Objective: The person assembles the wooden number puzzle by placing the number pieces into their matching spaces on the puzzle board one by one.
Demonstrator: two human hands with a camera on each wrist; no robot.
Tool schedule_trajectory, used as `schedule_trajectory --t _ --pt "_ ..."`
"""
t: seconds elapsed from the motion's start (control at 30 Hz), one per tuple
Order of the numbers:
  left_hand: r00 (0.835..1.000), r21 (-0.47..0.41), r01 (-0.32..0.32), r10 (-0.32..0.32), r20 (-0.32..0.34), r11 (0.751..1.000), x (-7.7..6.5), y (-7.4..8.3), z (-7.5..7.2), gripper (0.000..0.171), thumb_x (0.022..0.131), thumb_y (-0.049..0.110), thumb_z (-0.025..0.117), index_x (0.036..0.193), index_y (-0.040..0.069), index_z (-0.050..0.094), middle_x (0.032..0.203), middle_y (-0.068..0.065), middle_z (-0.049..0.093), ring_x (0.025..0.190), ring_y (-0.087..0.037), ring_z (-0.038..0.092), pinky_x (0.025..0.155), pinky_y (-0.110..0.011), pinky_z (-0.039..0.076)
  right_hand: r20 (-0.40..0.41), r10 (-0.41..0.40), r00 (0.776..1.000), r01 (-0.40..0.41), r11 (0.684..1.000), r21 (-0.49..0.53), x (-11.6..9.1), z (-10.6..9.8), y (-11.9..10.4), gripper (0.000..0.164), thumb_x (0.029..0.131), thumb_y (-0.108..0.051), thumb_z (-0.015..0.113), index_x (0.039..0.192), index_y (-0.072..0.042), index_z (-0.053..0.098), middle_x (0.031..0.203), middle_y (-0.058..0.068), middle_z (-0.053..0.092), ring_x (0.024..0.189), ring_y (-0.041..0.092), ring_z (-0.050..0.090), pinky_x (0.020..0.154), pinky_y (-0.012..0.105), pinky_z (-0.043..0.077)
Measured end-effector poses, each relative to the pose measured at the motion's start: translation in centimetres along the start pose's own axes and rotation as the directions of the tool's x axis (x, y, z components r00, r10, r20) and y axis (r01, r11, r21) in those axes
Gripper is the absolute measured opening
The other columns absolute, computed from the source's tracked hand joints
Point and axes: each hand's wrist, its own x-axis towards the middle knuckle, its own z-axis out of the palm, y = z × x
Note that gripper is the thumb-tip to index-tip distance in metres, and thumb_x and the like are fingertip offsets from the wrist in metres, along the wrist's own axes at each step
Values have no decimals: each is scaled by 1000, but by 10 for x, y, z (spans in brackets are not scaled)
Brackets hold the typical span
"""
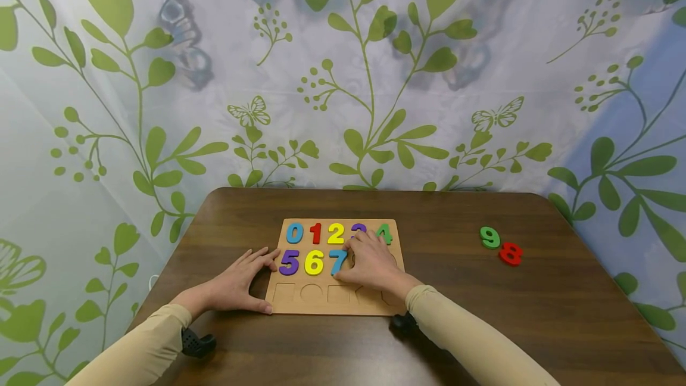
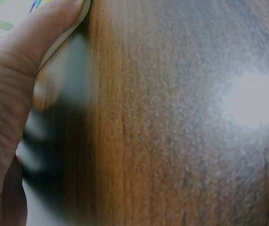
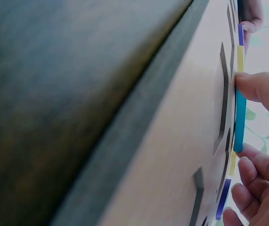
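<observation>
A wooden number puzzle board lies flat on the table. My right hand pinches the blue number 7 by its edges, in the middle row beside the yellow 6. In the right wrist view, thumb and index finger press the two ends of the blue piece at the board's surface. My left hand rests at the board's left side, thumb at the lower corner, the other fingers near the purple 5. The left wrist view shows its thumb against the board's edge.
Top-row numbers run from the blue 0 to the green 4; my right hand partly covers the purple 3. A green 9 and red 8 lie on the brown table to the right. A patterned curtain hangs behind.
</observation>
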Motion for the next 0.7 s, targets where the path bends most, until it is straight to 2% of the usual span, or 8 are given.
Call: schedule_trajectory --t 0.33,0.7 --pt "1000 2 3 -3 -1 1000 0 0 0 73 75 74 76 125 25 51 167 -5 28 154 -39 18 120 -65 7 -1 -2 1000 2 1000 7 -1 -1 -1 61 71 -64 81 109 -18 71 109 -5 58 102 20 47 87 43 41" --pt "1000 3 0 0 -2 1000 0 1 0 74 75 74 76 124 25 51 167 -6 28 154 -39 18 120 -65 7 14 1 1000 -1 1000 26 -1 -1 1 63 74 -69 77 113 -20 71 114 -3 61 110 22 48 91 44 41"
